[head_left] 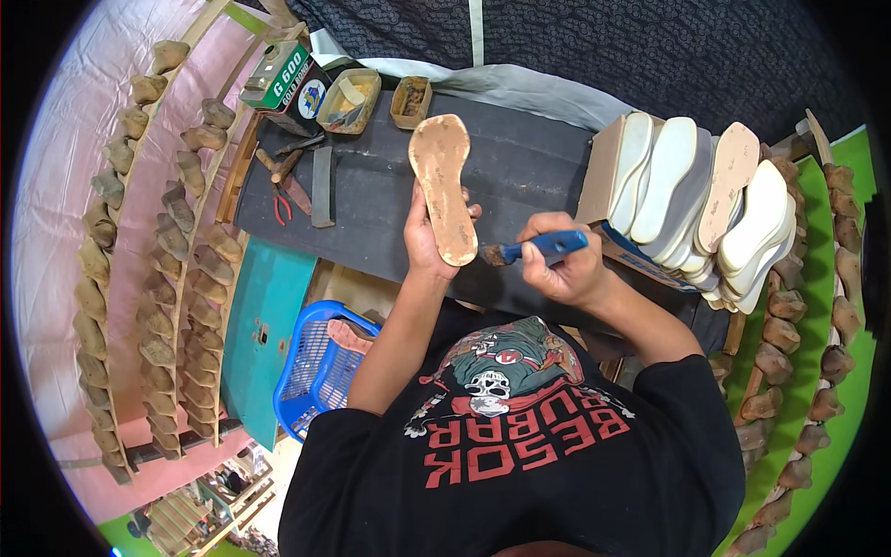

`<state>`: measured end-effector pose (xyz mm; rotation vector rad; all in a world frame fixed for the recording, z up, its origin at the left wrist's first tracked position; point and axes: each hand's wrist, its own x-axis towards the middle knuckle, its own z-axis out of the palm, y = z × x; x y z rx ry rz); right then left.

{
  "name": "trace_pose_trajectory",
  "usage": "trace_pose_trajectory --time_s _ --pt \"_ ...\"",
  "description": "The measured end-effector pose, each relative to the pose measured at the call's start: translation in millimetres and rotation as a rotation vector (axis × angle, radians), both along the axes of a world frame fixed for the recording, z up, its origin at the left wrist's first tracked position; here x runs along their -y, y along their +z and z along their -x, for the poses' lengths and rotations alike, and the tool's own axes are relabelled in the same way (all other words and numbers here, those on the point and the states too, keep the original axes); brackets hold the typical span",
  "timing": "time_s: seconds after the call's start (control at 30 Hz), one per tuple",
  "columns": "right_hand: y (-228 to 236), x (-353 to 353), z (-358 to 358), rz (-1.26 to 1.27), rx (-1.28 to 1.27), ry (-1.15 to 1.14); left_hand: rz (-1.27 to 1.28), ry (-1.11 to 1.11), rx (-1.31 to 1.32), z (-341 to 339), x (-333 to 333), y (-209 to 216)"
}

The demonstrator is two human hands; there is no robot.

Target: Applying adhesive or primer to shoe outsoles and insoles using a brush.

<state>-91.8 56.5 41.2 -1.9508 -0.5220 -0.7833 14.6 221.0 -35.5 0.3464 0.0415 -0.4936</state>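
The insole is clamped at its sides between the left hand's thumb and fingers, held up over the worktop; the blue-handled brush is gripped by the closed fingers of the right hand, its bristles just beside the insole's near end. If the brush were pushed too hard against that end, the insole could be tilted or worked loose, and the left fingers could be smeared. Farther right, the stacked insoles, leaning past the box, could be toppled by a knock from the right forearm. The held insole's underside is hidden, bristle contact cannot be made out, and the blue basket is partly covered by the left forearm.
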Motion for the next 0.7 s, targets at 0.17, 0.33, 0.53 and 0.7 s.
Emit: trace_pose_trajectory --time_s 0.17,0.33,0.53,0.7 --pt "-3 -7 -19 0.142 0.039 0.189 0.047 -0.127 -0.02 -9 1 -9" --pt "-5 0 -36 0.118 0.003 0.097 0.018 -0.112 -0.04 -34 -6 -10" --pt "-3 -15 -61 0.064 -0.021 0.119 -0.016 -0.123 -0.09 -62 -5 -12" --pt "-2 -19 -85 0.1 -0.04 -0.027 0.067 -0.357 -0.11 -82 -19 -16"
